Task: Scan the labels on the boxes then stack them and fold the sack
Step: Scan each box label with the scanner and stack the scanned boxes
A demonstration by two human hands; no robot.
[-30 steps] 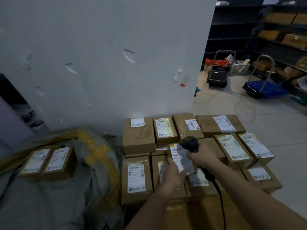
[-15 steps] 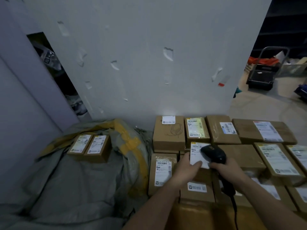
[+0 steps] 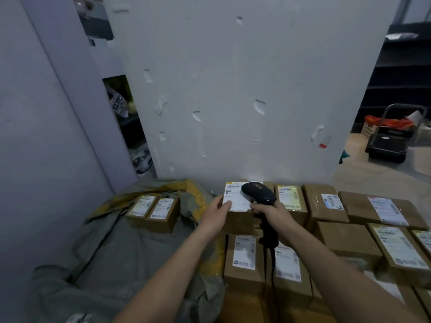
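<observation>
Behind the scanner [image 3: 258,194], half the label [image 3: 234,197] of the box [image 3: 239,221], print illegible.

The print on every box label is too blurred to read. The black scanner [image 3: 258,193] covers the right part of the label [image 3: 233,198] on the held box [image 3: 240,221]. At the lower right the boxes [image 3: 422,240], and at the bottom left the grey sack [image 3: 121,259], run off the frame.
</observation>
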